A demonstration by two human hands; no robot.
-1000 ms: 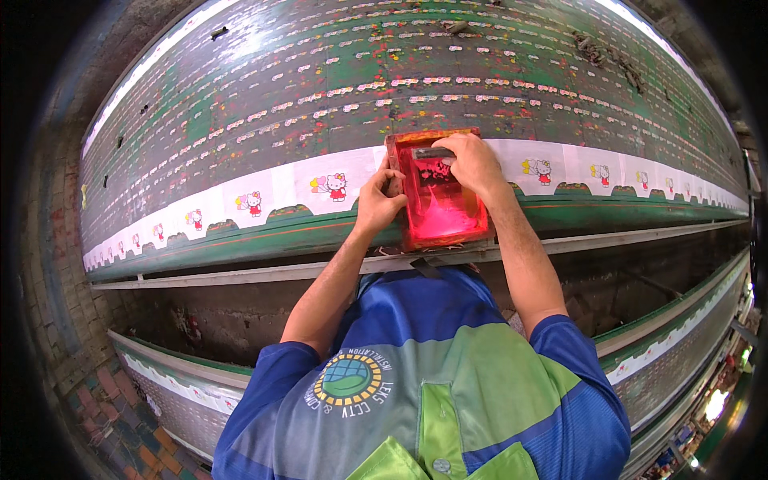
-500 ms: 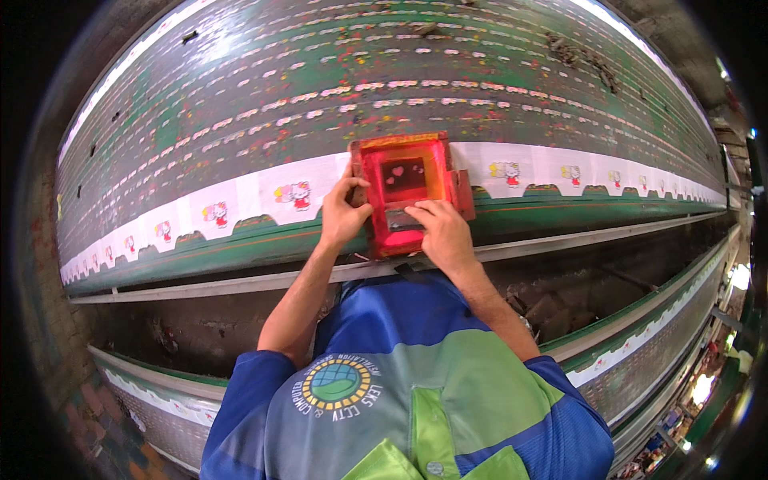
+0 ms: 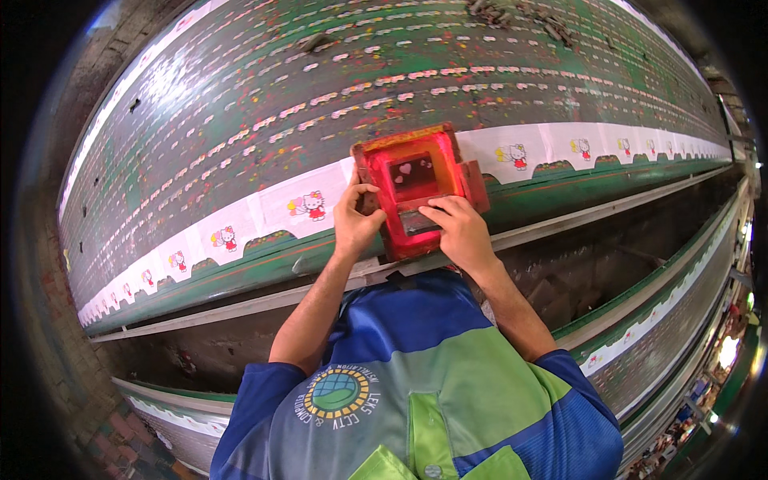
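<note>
A small screen-printing frame [image 3: 406,138], red and ink-stained, lies over a white cloth strip [image 3: 268,200] with repeated cartoon prints. In its dark mesh window [image 3: 413,175] pale heart shapes show. My left hand [image 3: 357,222] grips the frame's left side, thumb and fingers curled at the rim. Inside the frame's near end, the fingers of my right hand [image 3: 464,232] press on a dark squeegee [image 3: 417,223]. Red ink surrounds the squeegee. The cloth directly beneath the frame is hidden.
The long green printing table [image 3: 264,96] is covered in rows of small ink marks. Dark scraps [image 3: 500,16] lie on its far part. A pale rail [image 3: 544,232] runs along the near edge, with a dark trough behind it. Another table [image 3: 640,344] stands at the lower right.
The view has turned slightly, so the table and strip slant more. Both hands keep their places on the frame and squeegee; I see no clear movement of the squeegee within the frame.
</note>
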